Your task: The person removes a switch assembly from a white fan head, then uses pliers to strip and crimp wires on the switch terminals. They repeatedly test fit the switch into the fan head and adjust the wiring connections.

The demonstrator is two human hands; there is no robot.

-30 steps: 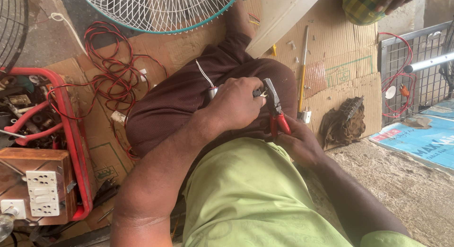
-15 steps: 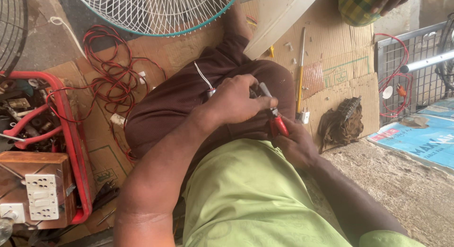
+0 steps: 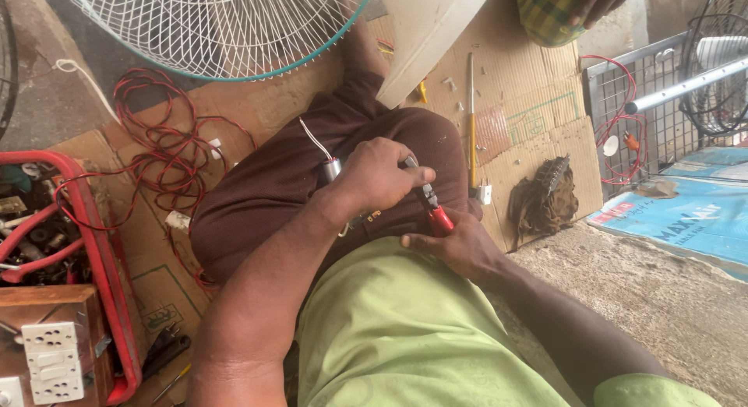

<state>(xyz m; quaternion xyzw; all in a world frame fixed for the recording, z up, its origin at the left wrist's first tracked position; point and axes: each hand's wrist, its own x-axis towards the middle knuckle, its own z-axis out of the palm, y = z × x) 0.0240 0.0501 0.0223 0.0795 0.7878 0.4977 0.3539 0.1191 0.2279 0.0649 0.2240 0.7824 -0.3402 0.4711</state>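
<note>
Resting over the person's lap, a small silver cylinder part [image 3: 333, 169] with a thin white wire [image 3: 314, 139] sits just beside the left hand [image 3: 378, 176], whose fingers are curled together around something small that I cannot see clearly. The right hand [image 3: 460, 247] is closed around the red handles of a pair of pliers [image 3: 431, 204], and the dark nose of the pliers points up into the left fist. Both hands lie over the brown trousers [image 3: 296, 181], above a light green shirt [image 3: 405, 337]. Around the legs, the floor is covered with flat pieces of brown cardboard [image 3: 522, 103], and rough concrete shows at the right. A yellow-handled screwdriver [image 3: 471, 119] lies on the cardboard near the knee, and a tangle of red wire [image 3: 156, 142] lies at the left. A red crate [image 3: 101, 274] with mixed parts stands at the left edge, beside a wooden board with white sockets [image 3: 51, 360]. A white fan guard [image 3: 218, 25] lies at the top, and a wire grille [image 3: 654, 103] stands at the right.
</note>
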